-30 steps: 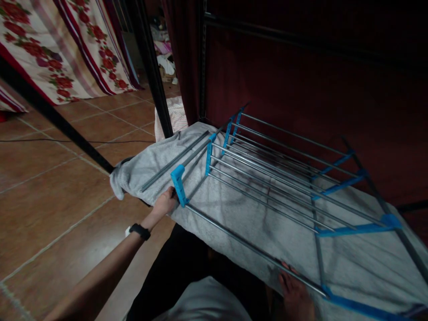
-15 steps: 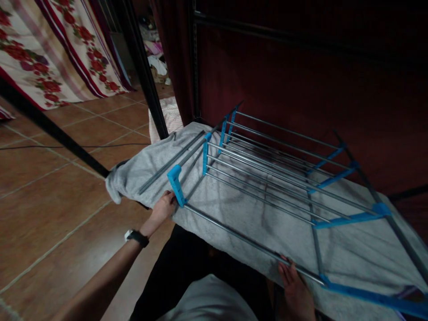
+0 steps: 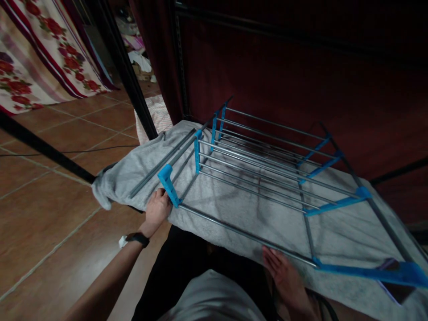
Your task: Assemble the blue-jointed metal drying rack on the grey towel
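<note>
A grey towel [image 3: 234,209] lies spread over a drying rack of grey metal rods [image 3: 267,174] with blue plastic joints. My left hand [image 3: 156,210], with a black watch on its wrist, is curled round the towel's front left edge, right beside a raised blue joint [image 3: 167,183]. My right hand [image 3: 284,276] rests lower down on the towel's front edge, its fingers stretched flat and pointing up at the front rod [image 3: 247,234]. Nothing sits in that hand.
A dark red wall [image 3: 301,67] stands close behind the rack. Brown floor tiles [image 3: 50,214] spread to the left, crossed by a black pole [image 3: 43,147] and a thin cable. A flowered cloth [image 3: 36,58] hangs at the far left. A striped cloth [image 3: 152,116] lies by an upright post.
My right hand has slid left along the towel's front edge and its fingers have flattened out. My left hand stays at the blue corner joint. The view has shifted, so everything sits further left.
</note>
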A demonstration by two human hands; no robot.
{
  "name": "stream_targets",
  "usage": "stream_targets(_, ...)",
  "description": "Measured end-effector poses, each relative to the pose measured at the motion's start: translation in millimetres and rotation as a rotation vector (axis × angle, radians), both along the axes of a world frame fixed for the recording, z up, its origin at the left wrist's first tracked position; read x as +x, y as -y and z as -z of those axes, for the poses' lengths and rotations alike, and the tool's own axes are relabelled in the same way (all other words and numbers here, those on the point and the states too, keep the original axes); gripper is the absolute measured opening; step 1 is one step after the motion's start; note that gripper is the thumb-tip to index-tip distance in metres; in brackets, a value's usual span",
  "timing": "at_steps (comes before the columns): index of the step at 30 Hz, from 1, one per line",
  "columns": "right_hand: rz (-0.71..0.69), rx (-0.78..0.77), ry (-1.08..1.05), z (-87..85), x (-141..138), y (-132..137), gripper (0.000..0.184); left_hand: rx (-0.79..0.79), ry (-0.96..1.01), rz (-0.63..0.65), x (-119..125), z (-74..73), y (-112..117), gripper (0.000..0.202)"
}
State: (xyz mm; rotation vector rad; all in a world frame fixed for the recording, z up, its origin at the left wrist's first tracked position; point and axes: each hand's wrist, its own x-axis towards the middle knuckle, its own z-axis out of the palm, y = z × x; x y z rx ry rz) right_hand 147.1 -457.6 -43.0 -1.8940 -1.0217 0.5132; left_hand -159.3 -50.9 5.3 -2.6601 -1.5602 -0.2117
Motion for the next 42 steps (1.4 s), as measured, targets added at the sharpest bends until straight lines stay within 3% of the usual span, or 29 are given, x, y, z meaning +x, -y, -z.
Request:
stream_targets(2,0.057,0.014,-0.500,-15.6,-28.1,-23.7,0.047,0.005,-0.005,0.002,1.0,0.4,1.4,0.030)
stream_targets(4,0.140,0.036,-0.644,-30.6,-50.8,-48.6,0.039,0.017,-0.012,0.000,0.9,2.8,1.7,0.031)
stream_targets(7,0.181,0.108,-0.219,-43.3,-63.1,-77.6,0.031,0.040,-0.024,0.002,0.0,7.5,1.1,0.034)
stream_targets(11,0.009,0.064,0.380,-35.3,-52.1,-92.7,0.031,0.045,-0.032,-0.018,0.3,10.6,0.7,0.035)
stream_targets(14,-0.074,-0.004,0.622,-23.8,-43.8,-95.0,0.031,0.043,-0.007,-0.038,2.1,10.7,0.6,0.035)
stream_targets(17,-0.075,-0.044,0.713,-18.3,-38.2,-94.6,0.030,0.047,0.025,-0.042,3.2,9.9,-0.8,0.034)
stream_targets(22,-0.044,-0.106,0.799,-14.4,-18.3,-76.5,0.028,0.039,0.066,-0.012,-1.6,7.9,-4.4,0.032)
stream_targets(25,-0.027,-0.172,0.832,-8.2,1.2,-52.7,0.030,0.001,0.197,0.049,-6.0,9.0,-1.0,0.032)
stream_targets(31,0.088,-0.276,0.894,4.2,44.9,-1.1,0.032,-0.257,0.524,0.219,-6.7,12.6,20.5,0.042)
stream_targets(34,0.185,-0.337,0.958,9.3,62.7,17.2,0.032,-0.336,0.566,0.218,-5.8,11.1,27.6,0.043)
stream_targets(42,0.247,-0.329,1.049,20.9,81.3,33.1,0.029,-0.026,0.492,0.052,-8.4,19.5,54.6,0.033)
